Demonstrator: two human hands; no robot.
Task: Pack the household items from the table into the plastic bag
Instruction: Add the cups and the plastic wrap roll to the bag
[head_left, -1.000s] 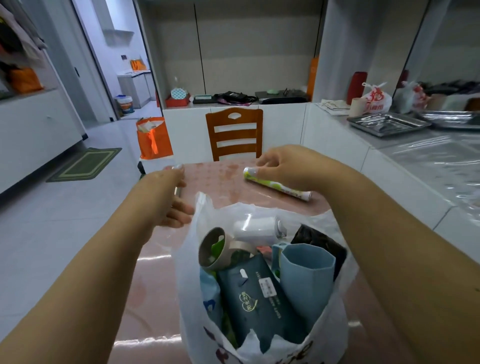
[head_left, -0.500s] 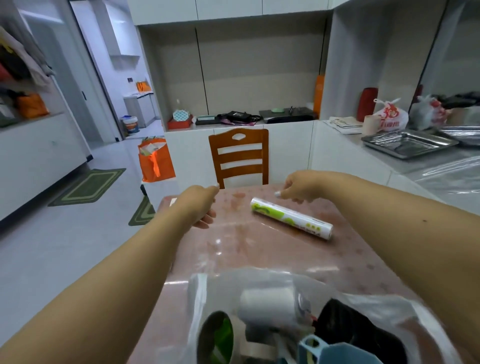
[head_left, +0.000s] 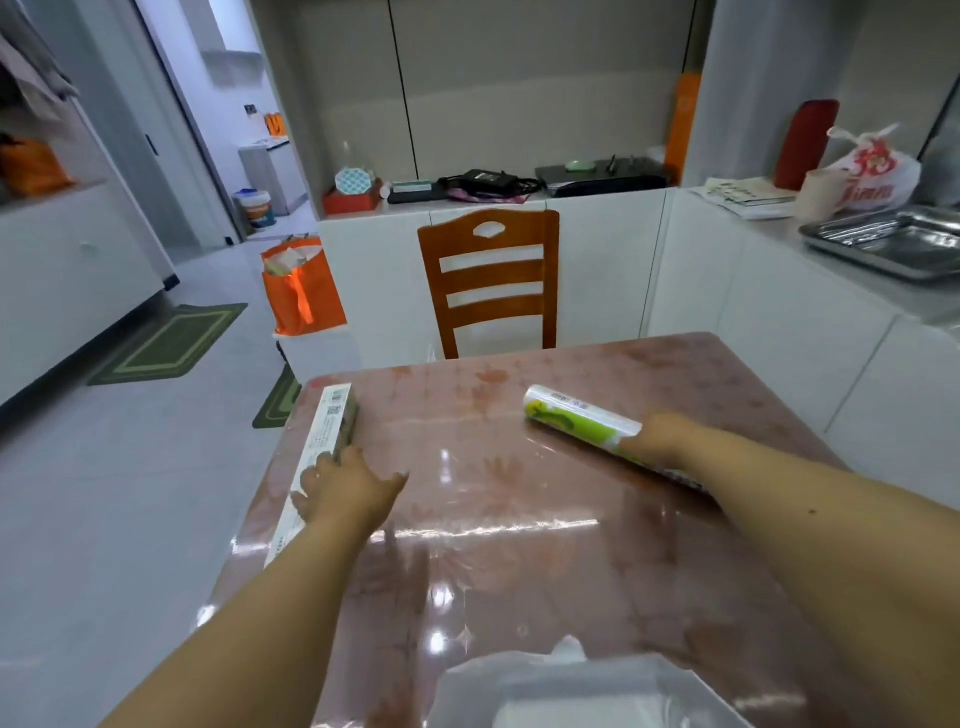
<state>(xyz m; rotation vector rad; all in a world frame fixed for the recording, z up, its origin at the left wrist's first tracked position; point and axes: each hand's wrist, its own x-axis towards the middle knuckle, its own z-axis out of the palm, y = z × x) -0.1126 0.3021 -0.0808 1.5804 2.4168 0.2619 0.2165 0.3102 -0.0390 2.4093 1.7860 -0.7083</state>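
A long white box (head_left: 324, 436) lies along the left edge of the pink table (head_left: 519, 493). My left hand (head_left: 345, 491) rests on the box's near half, fingers wrapped over it. A white and green roll (head_left: 576, 418) lies at the table's right middle. My right hand (head_left: 657, 436) closes around the roll's near end, covering it. Only the top rim of the white plastic bag (head_left: 566, 686) shows at the bottom edge; its contents are out of view.
A wooden chair (head_left: 491, 280) stands at the table's far side. An orange bag (head_left: 301, 286) sits on the floor to the left. White counters run behind and to the right, with a metal tray (head_left: 888, 244) on the right one.
The view has tilted up, so the bag dropped almost out of frame. My left hand came down onto the long box. My right hand moved from the roll's far end to its near end.
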